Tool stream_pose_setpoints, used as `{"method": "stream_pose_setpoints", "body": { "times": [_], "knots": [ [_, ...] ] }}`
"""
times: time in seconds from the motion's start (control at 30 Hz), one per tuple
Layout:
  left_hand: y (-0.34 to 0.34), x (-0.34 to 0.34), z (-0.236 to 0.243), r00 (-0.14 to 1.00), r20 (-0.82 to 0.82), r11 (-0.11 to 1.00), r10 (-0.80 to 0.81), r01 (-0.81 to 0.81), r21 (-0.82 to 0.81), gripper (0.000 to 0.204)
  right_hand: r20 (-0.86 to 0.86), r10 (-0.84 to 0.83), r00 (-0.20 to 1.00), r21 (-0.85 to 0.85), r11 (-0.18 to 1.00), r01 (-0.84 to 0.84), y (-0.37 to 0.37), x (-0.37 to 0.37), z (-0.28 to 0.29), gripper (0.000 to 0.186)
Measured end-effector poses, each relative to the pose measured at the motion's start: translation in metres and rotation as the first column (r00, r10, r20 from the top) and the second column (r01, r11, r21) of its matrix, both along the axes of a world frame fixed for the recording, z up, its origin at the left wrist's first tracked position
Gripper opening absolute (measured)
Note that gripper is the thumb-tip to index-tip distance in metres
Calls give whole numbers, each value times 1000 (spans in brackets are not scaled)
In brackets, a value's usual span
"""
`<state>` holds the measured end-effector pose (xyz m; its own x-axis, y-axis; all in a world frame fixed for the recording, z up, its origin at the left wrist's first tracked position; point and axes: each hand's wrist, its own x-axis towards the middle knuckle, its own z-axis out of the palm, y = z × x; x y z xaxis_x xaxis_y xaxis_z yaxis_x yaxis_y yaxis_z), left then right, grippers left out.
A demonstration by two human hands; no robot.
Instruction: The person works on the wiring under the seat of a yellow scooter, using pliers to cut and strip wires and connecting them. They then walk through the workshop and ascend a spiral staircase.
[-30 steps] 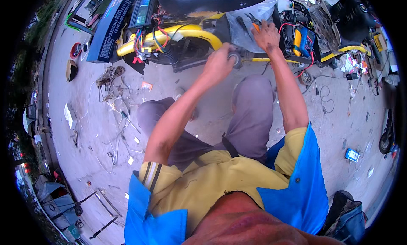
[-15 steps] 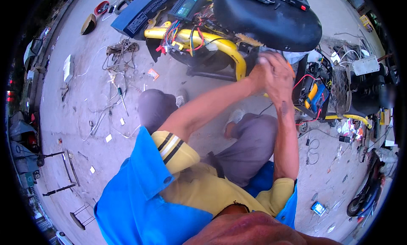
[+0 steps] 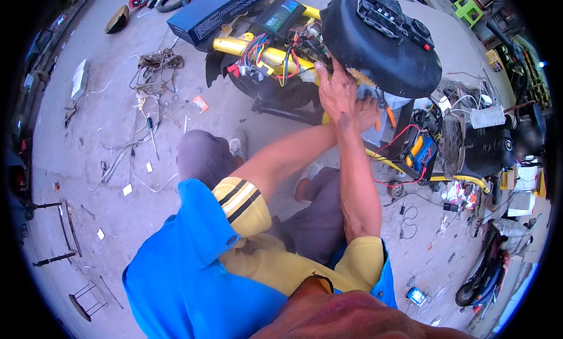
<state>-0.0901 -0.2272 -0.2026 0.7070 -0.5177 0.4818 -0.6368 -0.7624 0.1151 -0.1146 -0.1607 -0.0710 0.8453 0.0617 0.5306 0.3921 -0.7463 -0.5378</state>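
Observation:
My right forearm crosses over my left one beneath a black seat (image 3: 381, 46). My right hand (image 3: 338, 95) reaches to the seat's left edge, thumb and forefinger apart, beside the coloured wires (image 3: 305, 37) on a yellow tube frame (image 3: 275, 56). Nothing shows between its fingers. Under the seat's lower edge, my left hand (image 3: 366, 111) is partly covered by my right wrist. Its fingers curl at orange-handled pliers (image 3: 391, 115), whose jaws are hard to make out. Pale plastic lies behind the pliers.
A dark blue box (image 3: 217, 13) and a black controller box (image 3: 282, 15) rest on the frame. To the right sits a blue-and-yellow meter (image 3: 419, 148) with red leads. A screwdriver (image 3: 152, 136), loose cables and paper scraps litter the ground on the left.
My right hand has moved left, off my left hand, to the wires by the seat's edge. Two orange handles now show beside my left hand. The whole view has shifted.

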Motion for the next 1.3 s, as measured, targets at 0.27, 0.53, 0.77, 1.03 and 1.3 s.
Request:
{"method": "stream_pose_setpoints", "body": {
  "times": [0.27, 0.53, 0.77, 1.03, 1.3],
  "knots": [
    [16, -25, -5, 967, -59, 889, -248, 203, -411, 23, 181, 40, 983, 104, 993, -59, -5, 56, -22, 24],
    [241, -52, 174, 717, -516, 881, -469, 419, -219, 10, 294, 16, 956, 145, 988, -61, -10, 59, -32, 21],
    [260, 58, 274, 841, -494, 964, -221, 113, -239, 38, 198, 56, 979, 294, 949, -114, -10, 47, -23, 20],
    [254, 104, 236, 866, -225, 870, -447, 480, 115, 21, 99, 39, 994, 423, 903, -77, -7, 46, -28, 24],
    [255, 102, 231, 887, -74, 876, -456, 462, 137, 19, -82, -30, 996, 542, 838, 70, -2, 45, -16, 34]
  ]
}}
